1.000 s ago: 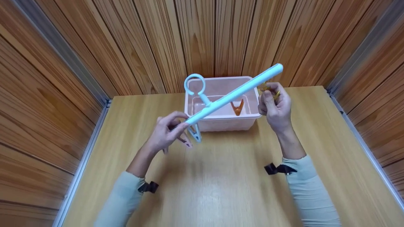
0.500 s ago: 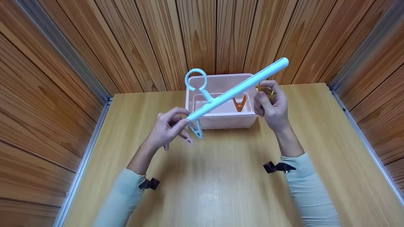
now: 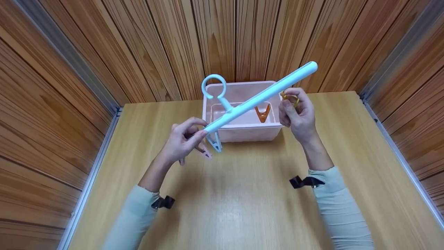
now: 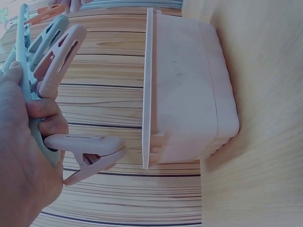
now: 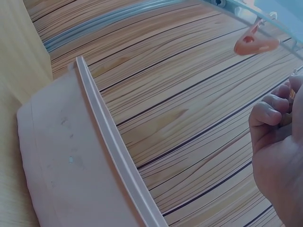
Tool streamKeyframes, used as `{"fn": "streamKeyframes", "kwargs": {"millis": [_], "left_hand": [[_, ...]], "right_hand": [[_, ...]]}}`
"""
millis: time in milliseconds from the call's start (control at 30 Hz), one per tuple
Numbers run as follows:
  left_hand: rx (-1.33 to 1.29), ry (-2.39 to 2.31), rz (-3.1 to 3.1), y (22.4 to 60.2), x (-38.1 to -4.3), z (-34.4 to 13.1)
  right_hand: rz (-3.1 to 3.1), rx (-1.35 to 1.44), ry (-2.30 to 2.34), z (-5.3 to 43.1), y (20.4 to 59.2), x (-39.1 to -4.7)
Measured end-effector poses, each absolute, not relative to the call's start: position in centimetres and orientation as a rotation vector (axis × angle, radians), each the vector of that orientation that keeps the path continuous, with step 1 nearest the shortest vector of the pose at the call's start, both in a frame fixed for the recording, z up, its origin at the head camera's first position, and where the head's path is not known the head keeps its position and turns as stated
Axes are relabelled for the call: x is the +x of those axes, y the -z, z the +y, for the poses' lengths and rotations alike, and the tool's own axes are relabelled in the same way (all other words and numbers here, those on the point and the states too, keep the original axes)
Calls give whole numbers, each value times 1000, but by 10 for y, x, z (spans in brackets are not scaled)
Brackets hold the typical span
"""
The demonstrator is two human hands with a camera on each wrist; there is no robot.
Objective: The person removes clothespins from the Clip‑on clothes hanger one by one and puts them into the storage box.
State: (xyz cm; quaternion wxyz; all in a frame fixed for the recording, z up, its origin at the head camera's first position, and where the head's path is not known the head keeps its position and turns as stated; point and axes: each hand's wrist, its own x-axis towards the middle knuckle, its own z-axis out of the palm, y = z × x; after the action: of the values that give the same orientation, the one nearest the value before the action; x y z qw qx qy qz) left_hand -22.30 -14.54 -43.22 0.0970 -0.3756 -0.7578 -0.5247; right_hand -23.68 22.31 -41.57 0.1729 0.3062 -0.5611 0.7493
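Observation:
A light blue hanger (image 3: 258, 99) with a ring hook is held tilted above the table, its right end higher. My left hand (image 3: 184, 142) grips its lower left end. Clothespins hang from the bar: a light blue clothespin (image 4: 49, 40), a pink clothespin (image 4: 61, 60) and another pale pink clothespin (image 4: 92, 153) by the left fingers. Farther along hangs an orange clothespin (image 5: 254, 42), seen against the bin in the head view. My right hand (image 3: 299, 116) pinches a yellow clothespin (image 3: 295, 100) just under the bar's right part; the fingers partly hide it.
A pale pink plastic bin (image 3: 249, 133) stands at the back of the wooden table (image 3: 242, 194), behind and below the hanger. Wood-panelled walls (image 3: 218, 45) enclose the back and sides, with metal rails (image 3: 93, 180) along the side edges.
The hanger's right end has risen slightly. My right hand, with the yellow clothespin, has moved a little left, closer to the bar. The left hand keeps its grip.

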Motion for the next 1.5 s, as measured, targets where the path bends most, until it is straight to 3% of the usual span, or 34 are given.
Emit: {"fn": "streamKeyframes", "kwargs": {"millis": [1500], "left_hand": [[-1046,1532,-2207,428,-217,-157]], "right_hand": [[-2053,652,-2091,224,390,-311]]}}
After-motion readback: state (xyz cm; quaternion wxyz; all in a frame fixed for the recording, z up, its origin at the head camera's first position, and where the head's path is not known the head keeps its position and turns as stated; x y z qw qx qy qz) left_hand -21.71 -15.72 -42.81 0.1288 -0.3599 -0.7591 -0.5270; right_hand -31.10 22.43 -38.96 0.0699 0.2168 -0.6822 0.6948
